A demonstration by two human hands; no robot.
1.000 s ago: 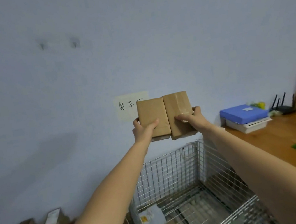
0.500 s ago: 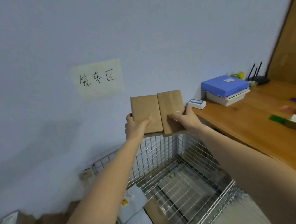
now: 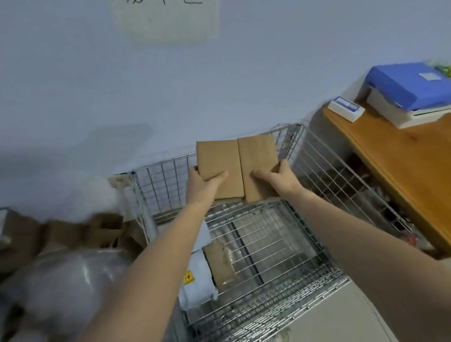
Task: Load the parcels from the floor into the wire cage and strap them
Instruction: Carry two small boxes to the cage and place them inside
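Note:
Two small brown cardboard parcels are held side by side above the wire cage (image 3: 331, 174). My left hand (image 3: 202, 186) grips the left parcel (image 3: 217, 160) with the thumb on top. My right hand (image 3: 277, 179) grips the right parcel (image 3: 258, 158) the same way. Both parcels hover over the cage's back half, near its rear wall. Inside the cage, at the left, lie grey bagged parcels (image 3: 195, 286) and a brown taped parcel (image 3: 220, 263).
More cardboard parcels (image 3: 64, 238) and plastic-wrapped bundles (image 3: 61, 284) are heaped on the floor left of the cage. A wooden desk (image 3: 431, 172) with a blue box (image 3: 414, 85) stands right of it. A paper sign (image 3: 168, 9) hangs on the wall.
My view has tilted down and the cage now fills the middle. Both hands have lowered the two parcels from in front of the wall to just above the cage.

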